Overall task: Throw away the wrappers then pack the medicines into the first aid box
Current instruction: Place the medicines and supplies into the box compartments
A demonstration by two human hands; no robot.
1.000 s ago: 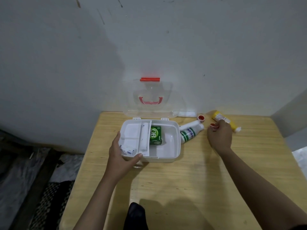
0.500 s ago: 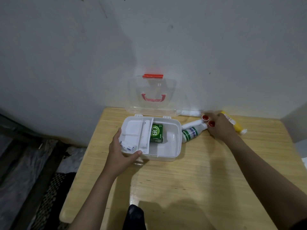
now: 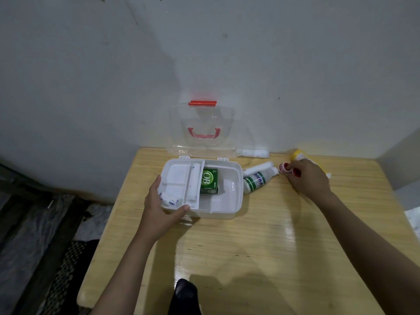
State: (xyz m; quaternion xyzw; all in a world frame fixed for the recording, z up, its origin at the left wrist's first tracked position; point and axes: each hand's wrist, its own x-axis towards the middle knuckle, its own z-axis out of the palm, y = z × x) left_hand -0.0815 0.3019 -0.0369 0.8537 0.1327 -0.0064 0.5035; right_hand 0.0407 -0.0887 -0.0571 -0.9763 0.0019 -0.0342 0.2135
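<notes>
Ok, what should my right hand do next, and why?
Probably carry the two small red-capped containers your right hand is pinching over into the open first aid box, whose right-hand compartment holds only the green box, while the left hand steadies it.

I have one view only — the head camera, worn high and tilted forward and down over the wooden table [image 3: 261, 246]. It faces the grey wall [image 3: 204, 53] behind the table's far edge. The wide lens bends the edges; both forearms enter from the bottom. The open first aid box [image 3: 225, 201] sits mid-frame, near enough to read large print — not the small.
</notes>
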